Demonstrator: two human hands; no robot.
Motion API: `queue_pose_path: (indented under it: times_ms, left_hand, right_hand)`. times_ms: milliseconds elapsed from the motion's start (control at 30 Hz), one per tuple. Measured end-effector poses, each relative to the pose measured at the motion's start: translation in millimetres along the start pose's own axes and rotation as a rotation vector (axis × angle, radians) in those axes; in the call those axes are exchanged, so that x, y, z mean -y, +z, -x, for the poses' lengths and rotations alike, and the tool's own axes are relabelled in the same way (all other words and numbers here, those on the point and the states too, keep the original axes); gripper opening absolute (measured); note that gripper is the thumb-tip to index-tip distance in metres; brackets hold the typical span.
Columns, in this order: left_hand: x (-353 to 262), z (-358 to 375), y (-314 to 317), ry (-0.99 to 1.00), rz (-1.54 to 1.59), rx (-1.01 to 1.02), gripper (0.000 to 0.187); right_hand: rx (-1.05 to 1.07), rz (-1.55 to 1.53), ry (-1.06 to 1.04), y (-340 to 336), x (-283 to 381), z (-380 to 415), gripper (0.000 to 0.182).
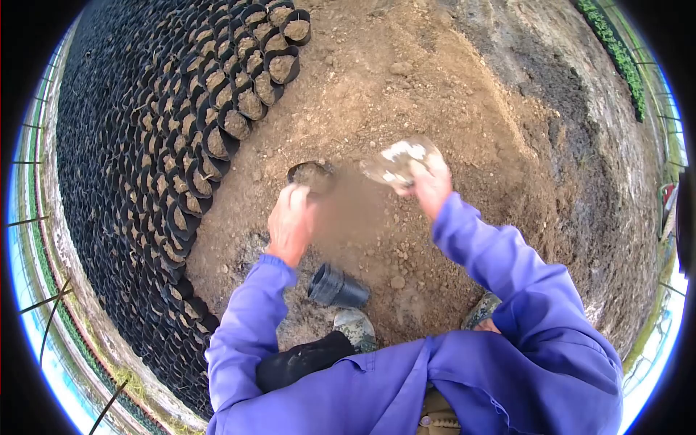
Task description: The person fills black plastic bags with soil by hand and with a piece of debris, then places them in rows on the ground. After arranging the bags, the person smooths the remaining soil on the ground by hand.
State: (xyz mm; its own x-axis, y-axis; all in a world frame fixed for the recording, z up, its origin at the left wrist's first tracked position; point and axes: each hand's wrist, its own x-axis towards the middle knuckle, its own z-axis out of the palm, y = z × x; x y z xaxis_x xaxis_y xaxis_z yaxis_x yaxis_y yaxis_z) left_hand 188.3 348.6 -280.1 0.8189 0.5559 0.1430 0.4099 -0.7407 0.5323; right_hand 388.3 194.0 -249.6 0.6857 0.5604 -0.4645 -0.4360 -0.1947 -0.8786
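Observation:
My left hand (291, 223) is closed on the near rim of a black nursery pot (312, 174), which has brown soil in its mouth. Motion smears part of that pot and the dirt beside it. To the right, my right hand (432, 185) grips a pale, see-through scoop-like piece of plastic (397, 161) with white patches. Its exact kind is blurred. The two hands are apart, both over the loose soil (406, 87). Below my left hand, a nested stack of black pots (337, 287) lies on its side.
Rows of soil-filled black pots (181, 138) cover the ground on the left. A shoe (355, 328) is close by the stack, and another shoe (481, 310) is farther right. A dark cushion-like object (301, 361) lies by my lap. Green plants (616, 54) line the upper right.

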Motion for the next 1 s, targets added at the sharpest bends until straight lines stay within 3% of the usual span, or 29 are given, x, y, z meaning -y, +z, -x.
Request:
queue_pose_path:
  times_ms: [33,100,167,233,300,333,400,467,533,633,833,933,1000]
  left_hand:
    - [-3.0,13.1,-12.3,-0.117,0.004,0.12,0.013]
    - [6.3,45.0,-27.8,-0.234,-0.088,0.535,0.017]
    - [12.7,76.8,-35.3,-0.291,0.231,0.885,0.022]
    - [18.0,118.0,-21.5,-0.388,0.522,0.875,0.025]
    - [4.0,122.6,-21.4,-0.28,0.173,0.852,0.023]
    - [-2.2,120.1,-23.3,-0.231,-0.005,0.824,0.023]
    - [-10.5,109.4,-29.2,-0.214,-0.053,0.774,0.018]
    - [-16.6,103.9,-30.1,-0.175,-0.01,0.616,0.013]
    - [-23.8,98.1,-27.0,-0.1,0.122,0.348,0.008]
    - [-49.4,74.8,-31.3,-0.041,0.197,0.21,0.014]
    - [-50.4,36.2,-5.7,0.139,0.155,0.195,0.025]
    - [-44.4,31.5,6.2,0.161,0.157,0.218,0.022]
    - [-41.2,26.6,11.6,0.164,0.126,0.224,0.019]
  right_hand:
    - [-0.049,-0.118,0.11,-22.3,-5.6,6.6,0.038]
    - [-0.114,-0.052,0.284,-73.4,-28.0,22.9,0.039]
    - [-0.205,-0.132,0.327,-107.5,-40.1,31.1,0.033]
    - [-0.28,-0.18,0.268,-132.5,-52.6,24.7,0.026]
    - [-0.306,-0.187,0.125,-154.6,-67.0,-22.2,0.018]
    - [-0.228,0.401,0.011,-178.9,-95.4,-63.1,0.018]
    - [-0.078,1.027,-0.052,-192.2,-104.8,-113.0,0.018]
    - [-0.305,-0.471,0.076,-133.4,-60.5,-100.3,0.019]
    - [-0.348,-0.485,0.114,-130.7,-55.7,-101.2,0.018]
    - [-0.315,-0.43,0.116,-119.5,-31.2,-84.7,0.019]
    - [0.06,-0.351,0.168,-88.1,5.7,-53.2,0.026]
    - [0.229,-0.172,0.167,-67.7,-0.6,-40.8,0.043]
    - [0.303,-0.061,0.116,-40.9,10.6,-18.4,0.045]
